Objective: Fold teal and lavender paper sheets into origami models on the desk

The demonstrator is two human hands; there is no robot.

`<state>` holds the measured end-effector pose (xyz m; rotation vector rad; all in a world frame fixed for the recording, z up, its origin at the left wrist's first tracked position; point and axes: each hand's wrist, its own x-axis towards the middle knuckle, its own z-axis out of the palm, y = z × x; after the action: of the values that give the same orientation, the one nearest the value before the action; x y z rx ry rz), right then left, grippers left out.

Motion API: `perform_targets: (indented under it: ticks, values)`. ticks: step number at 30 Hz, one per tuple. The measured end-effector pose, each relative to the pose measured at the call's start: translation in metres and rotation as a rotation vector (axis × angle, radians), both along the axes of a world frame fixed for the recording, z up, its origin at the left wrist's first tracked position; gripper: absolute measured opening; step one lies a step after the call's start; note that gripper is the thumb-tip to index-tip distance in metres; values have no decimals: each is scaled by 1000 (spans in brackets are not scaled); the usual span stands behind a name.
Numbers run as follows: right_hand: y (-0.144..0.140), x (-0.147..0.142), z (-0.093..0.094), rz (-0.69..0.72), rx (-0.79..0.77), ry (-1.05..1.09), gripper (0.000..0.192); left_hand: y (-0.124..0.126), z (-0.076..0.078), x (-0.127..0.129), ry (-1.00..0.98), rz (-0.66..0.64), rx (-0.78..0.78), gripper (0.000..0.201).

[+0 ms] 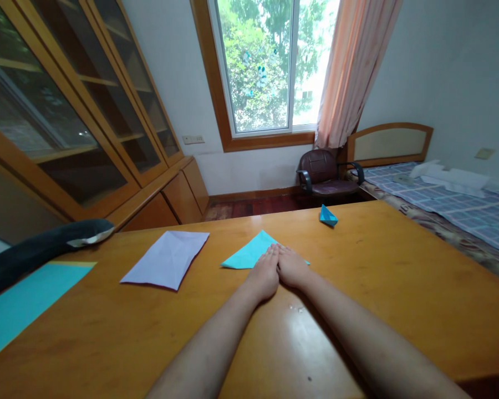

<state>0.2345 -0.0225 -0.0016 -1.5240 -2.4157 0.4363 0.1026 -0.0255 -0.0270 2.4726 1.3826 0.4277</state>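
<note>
A folded turquoise paper (249, 252) lies flat on the wooden table (149, 332). My left hand (264, 273) and my right hand (291, 267) rest side by side on its near edge, palms down, fingers flat and touching each other, pressing the paper against the table. A creased pale lilac sheet (167, 258) lies to the left of my hands. A small folded turquoise paper shape (328, 216) stands near the table's far edge.
A large turquoise sheet (20, 305) and a dark padded object (41, 249) lie at the table's left. Beyond are a glass-fronted wooden cabinet (87, 111), a window, a brown office chair (328, 174) and a bed (449, 205) on the right.
</note>
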Motion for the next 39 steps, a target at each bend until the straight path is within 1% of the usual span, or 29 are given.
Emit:
perform_targets:
  ticks: [5,10,16,19,25,30,36,39]
  values:
    - [0,0,2,-14,-42,-23,52,-2,8,-8,81,15,-28,61]
    - [2,2,-2,0,-35,-61,56,-4,13,-17,188,83,-42,63]
    - [3,3,-4,0,-3,-84,54,-2,16,-35,225,121,-55,83]
    - [2,3,-3,-2,9,-79,53,-2,18,-45,248,145,-71,87]
    - [1,2,-1,-10,-8,-83,52,-5,24,-65,282,214,-106,89]
    - [2,2,-3,-13,-9,-67,52,-9,29,-80,324,279,-148,93]
    - [3,3,-6,-16,-3,-58,52,-11,26,-99,334,320,-154,94]
    - [3,2,-5,-16,-4,-58,53,-8,27,-114,342,377,-163,93]
